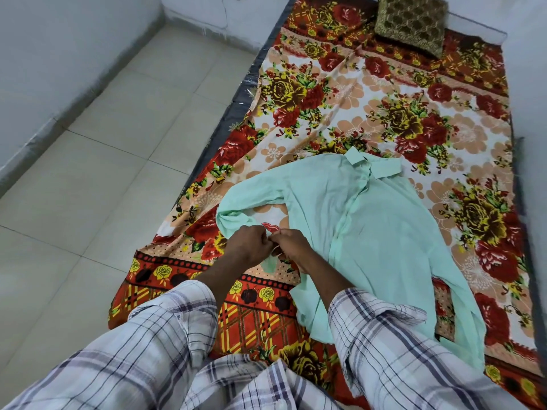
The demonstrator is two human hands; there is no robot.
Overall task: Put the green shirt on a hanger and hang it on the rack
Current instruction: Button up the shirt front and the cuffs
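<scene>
Floral cotton bedsheet (325, 99), wrinkled green shirt (370, 226)

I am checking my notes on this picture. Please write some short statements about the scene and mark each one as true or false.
1. The green shirt lies spread out on the floral bedsheet. True.
2. The left hand and the right hand both hold the end of one sleeve of the shirt. True.
3. The cushion lies on top of the shirt. False: it lies at the far end of the bedsheet, apart from the shirt.
4. The collar points toward the person. False: it is at the far side, and the hem is nearer the person.
</scene>
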